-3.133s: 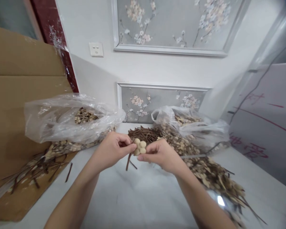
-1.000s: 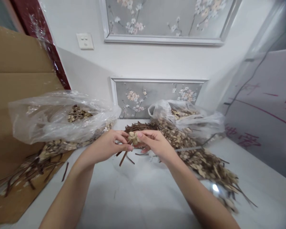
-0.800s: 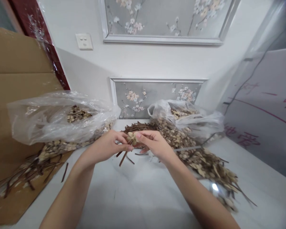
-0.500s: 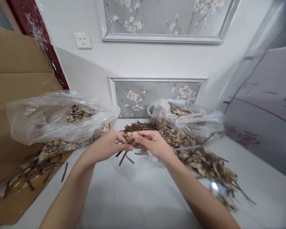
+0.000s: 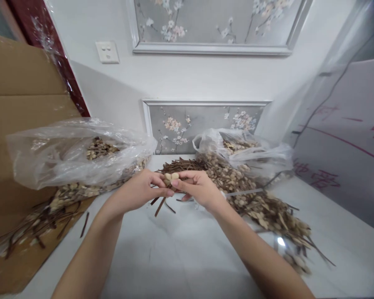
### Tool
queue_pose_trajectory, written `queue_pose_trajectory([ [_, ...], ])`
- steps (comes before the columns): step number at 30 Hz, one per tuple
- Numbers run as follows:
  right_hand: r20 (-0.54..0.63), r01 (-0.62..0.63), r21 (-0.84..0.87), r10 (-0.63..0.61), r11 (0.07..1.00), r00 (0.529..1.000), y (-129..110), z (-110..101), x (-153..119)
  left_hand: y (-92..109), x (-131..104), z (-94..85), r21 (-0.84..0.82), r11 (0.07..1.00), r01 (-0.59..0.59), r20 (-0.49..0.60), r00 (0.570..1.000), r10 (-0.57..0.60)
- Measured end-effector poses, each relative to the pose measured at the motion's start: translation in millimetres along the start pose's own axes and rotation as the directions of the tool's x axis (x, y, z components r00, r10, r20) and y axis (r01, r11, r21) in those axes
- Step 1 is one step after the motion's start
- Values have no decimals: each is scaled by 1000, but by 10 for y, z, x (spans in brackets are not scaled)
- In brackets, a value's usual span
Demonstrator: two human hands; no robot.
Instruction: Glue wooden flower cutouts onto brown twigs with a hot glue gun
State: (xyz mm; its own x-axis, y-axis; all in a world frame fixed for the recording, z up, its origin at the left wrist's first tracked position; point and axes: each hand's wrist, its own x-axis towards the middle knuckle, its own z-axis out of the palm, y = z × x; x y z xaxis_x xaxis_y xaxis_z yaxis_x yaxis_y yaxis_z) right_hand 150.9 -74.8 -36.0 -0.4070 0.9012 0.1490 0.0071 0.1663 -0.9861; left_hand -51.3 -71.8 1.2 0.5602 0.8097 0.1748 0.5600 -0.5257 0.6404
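Note:
Between my two hands is a small cream flower head [image 5: 171, 177] with rounded petals, on a brown stem. My left hand [image 5: 141, 189] pinches it from the left side, thumb and fingers closed around the stem. From the right, my right hand [image 5: 198, 187] has its thumb and fingertips pressed against the petals. Several dark brown strips [image 5: 158, 205] stick out below the fingers; I cannot tell which of them belong to the held flower. Just behind the hands lies a heap of thin brown stems [image 5: 183, 165].
A clear plastic bag [image 5: 65, 153] with dried flowers stands at the left, another plastic bag [image 5: 255, 155] at the right. Loose cream flowers [image 5: 262, 207] spread over the white table [image 5: 180, 253] on the right. Cardboard [image 5: 21, 166] stands at the left edge.
My right thumb has shifted slightly down and left on the flower, so more of its petals show. Both hands otherwise stay in place.

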Motion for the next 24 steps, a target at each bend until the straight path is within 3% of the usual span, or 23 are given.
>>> queue_pose_trajectory([
  [11,-52,-13,23,14,1000,999,14,-1,18,-7,-18,-37,-48,994,97,80,992,-93],
  [24,-46,-17,21,18,1000,999,-31,-23,-18,-24,-25,-71,-70,991,114,119,987,-105],
])
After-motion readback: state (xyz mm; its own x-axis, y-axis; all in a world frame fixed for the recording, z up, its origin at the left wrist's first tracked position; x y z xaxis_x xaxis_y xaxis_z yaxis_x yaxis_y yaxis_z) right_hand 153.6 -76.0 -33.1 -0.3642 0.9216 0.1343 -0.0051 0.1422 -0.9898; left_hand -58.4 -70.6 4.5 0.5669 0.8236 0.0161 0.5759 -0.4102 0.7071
